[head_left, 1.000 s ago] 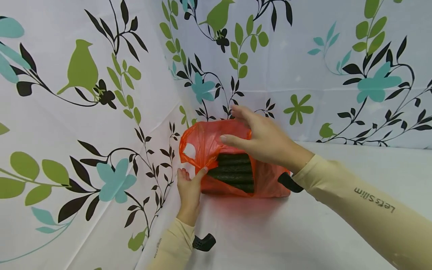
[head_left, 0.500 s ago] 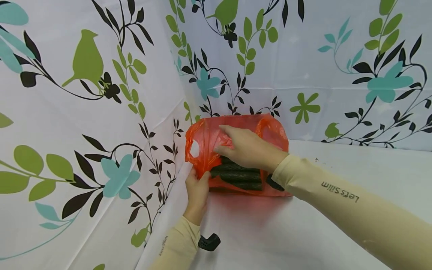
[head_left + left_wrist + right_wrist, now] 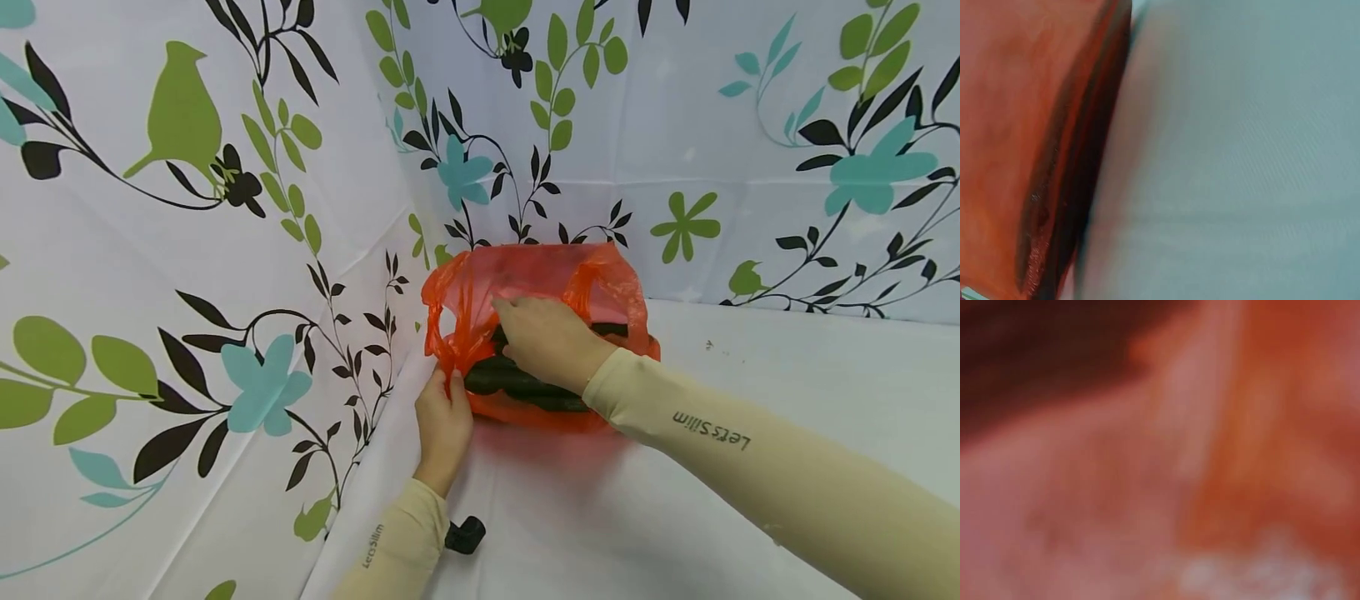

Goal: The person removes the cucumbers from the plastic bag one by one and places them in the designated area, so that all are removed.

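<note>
A red-orange plastic bag (image 3: 540, 262) lies on its side with its mouth facing me. Inside are several dark green cucumbers (image 3: 540, 390). My left hand (image 3: 442, 429) holds the left edge of the bag's mouth, its thumb lying up along the plastic. From the right, my right hand (image 3: 551, 342) reaches into the mouth over the cucumbers. Its fingertips are hidden, so whether they grip a cucumber cannot be told. In the left wrist view the bag's side (image 3: 1004, 137) shows dark cucumbers through it. Red plastic (image 3: 1272, 425) fills the blurred right wrist view.
The bag stands on a white surface (image 3: 570, 517), near the corner where two cloth walls (image 3: 675, 150) meet. Leaves, birds and flowers are printed on the cloth. A black camera piece (image 3: 465, 535) sits by my left wrist.
My right hand has come down and left from above the bag into its mouth. The mouth has opened wider and the cucumbers look shifted. My left hand keeps its hold on the bag.
</note>
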`<state>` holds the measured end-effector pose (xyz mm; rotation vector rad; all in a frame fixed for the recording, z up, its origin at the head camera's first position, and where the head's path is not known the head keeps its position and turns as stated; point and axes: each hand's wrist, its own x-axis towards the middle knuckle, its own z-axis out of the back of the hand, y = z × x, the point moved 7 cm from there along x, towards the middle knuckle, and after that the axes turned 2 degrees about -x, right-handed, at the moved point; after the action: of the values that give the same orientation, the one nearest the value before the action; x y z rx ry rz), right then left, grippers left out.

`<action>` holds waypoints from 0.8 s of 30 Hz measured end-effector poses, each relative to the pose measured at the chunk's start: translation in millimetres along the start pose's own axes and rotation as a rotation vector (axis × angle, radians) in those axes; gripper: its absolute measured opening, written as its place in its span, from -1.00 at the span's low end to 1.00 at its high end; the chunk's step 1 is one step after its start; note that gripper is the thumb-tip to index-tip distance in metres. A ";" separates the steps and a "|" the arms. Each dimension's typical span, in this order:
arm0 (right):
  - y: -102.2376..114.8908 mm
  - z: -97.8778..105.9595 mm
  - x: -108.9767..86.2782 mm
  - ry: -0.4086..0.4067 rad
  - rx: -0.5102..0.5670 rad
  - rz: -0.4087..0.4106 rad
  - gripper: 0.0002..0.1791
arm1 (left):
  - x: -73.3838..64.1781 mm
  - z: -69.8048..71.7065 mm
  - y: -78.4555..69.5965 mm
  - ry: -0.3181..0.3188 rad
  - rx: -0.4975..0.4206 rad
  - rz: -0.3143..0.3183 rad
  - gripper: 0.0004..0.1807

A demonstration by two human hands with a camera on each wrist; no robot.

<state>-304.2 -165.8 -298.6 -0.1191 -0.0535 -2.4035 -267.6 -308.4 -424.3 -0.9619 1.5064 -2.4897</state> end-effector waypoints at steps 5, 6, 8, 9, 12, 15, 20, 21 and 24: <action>-4.0 -15.1 0.9 -0.014 -0.051 0.021 -0.49 | -1.2 -0.2 0.8 -0.009 0.063 -0.068 -0.80; -5.1 -17.6 1.2 -0.020 -0.051 0.023 -0.50 | -1.4 -0.2 0.5 -0.010 0.077 -0.080 -0.78; -7.5 -22.7 1.8 -0.025 -0.040 0.018 -0.54 | -1.6 -0.2 0.3 -0.012 0.107 -0.096 -0.76; -8.8 -25.3 2.4 -0.025 -0.037 0.014 -0.58 | -1.7 -0.3 0.2 -0.011 0.114 -0.103 -0.77; -11.8 -31.2 4.6 -0.022 -0.046 0.010 -0.63 | 0.4 0.5 -1.5 -0.010 0.137 -0.110 -0.77; -14.2 -39.3 6.9 -0.012 -0.057 0.015 -0.68 | 1.4 1.4 -2.2 -0.017 0.147 -0.108 -0.77; -21.4 -54.8 8.3 -0.008 -0.028 0.010 -0.72 | -1.4 1.0 -0.8 -0.013 0.150 -0.076 -0.75; -23.2 -57.7 8.2 -0.008 -0.018 0.007 -0.72 | -2.4 0.4 -0.1 -0.008 0.152 -0.068 -0.75; -27.8 -66.1 7.5 -0.003 0.002 0.005 -0.74 | -4.7 -1.3 0.4 0.005 0.168 -0.062 -0.79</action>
<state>-333.1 -154.9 -363.8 -0.1215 -0.0572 -2.3980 -264.5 -305.8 -427.3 -0.9892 1.2621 -2.6125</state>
